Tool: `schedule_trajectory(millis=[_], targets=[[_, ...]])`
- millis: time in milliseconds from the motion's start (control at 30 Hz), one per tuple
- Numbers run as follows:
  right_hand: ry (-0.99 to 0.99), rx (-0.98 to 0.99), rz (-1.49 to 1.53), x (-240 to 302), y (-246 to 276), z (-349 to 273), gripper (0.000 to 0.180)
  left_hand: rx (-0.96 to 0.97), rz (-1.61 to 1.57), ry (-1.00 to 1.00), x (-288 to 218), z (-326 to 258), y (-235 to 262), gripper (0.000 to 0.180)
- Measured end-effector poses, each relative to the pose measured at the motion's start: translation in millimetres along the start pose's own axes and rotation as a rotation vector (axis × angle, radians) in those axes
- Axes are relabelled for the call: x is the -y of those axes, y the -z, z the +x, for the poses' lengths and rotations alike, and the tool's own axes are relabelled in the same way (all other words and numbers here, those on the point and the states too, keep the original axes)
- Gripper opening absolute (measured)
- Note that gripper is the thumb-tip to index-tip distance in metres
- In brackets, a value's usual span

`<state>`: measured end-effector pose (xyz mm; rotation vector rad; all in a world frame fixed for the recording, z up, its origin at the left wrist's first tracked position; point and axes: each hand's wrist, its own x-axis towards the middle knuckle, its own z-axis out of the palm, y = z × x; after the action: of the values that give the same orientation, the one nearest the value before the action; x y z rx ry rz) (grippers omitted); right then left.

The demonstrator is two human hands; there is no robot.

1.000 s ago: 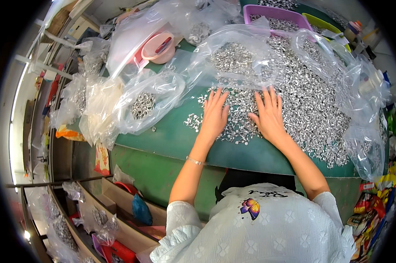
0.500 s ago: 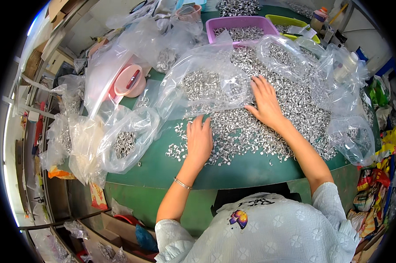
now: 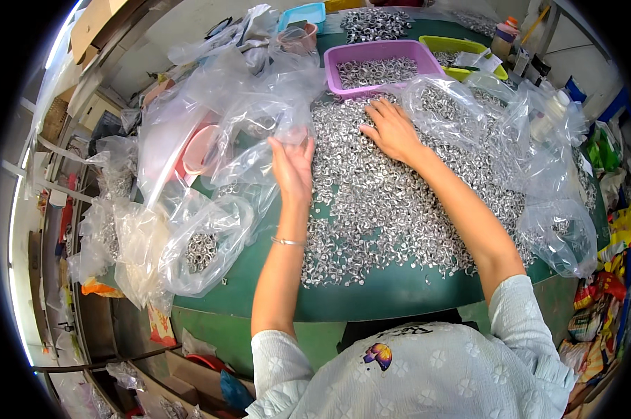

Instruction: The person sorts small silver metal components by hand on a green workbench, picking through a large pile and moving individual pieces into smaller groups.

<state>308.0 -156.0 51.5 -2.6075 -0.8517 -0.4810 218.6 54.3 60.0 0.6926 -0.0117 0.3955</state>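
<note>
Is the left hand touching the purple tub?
Apart: the head view shows metal pieces filling a plain gap between the left hand and the purple tub.

No text is readable, only unclear lettering (image 3: 408, 330) on the pale shirt (image 3: 438, 373)

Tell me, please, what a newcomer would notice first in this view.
The heap of curved silvery metal pieces, spread over the middle of the green table, probably draws the eye first. Behind it stands a purple tray holding more. At the heap's left edge, the left hand touches a clear plastic bag.
</note>
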Motion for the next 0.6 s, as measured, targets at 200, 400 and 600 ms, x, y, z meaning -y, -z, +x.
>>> schedule_trajectory(millis=[200, 400, 600], targets=[[0.053, -0.077, -0.134, 12, -3, 3, 0.049, 0.408, 1.101, -0.224, 37, -58, 13, 0.072], [-0.008, -0.099, -0.020, 0, -7, 18, 0.049, 0.180, 1.686, -0.594, 53, -17, 15, 0.045], [0.048, -0.047, -0.060, -8, -12, 15, 0.047, 0.168, 1.388, -0.429, 74, 22, -15, 0.034]])
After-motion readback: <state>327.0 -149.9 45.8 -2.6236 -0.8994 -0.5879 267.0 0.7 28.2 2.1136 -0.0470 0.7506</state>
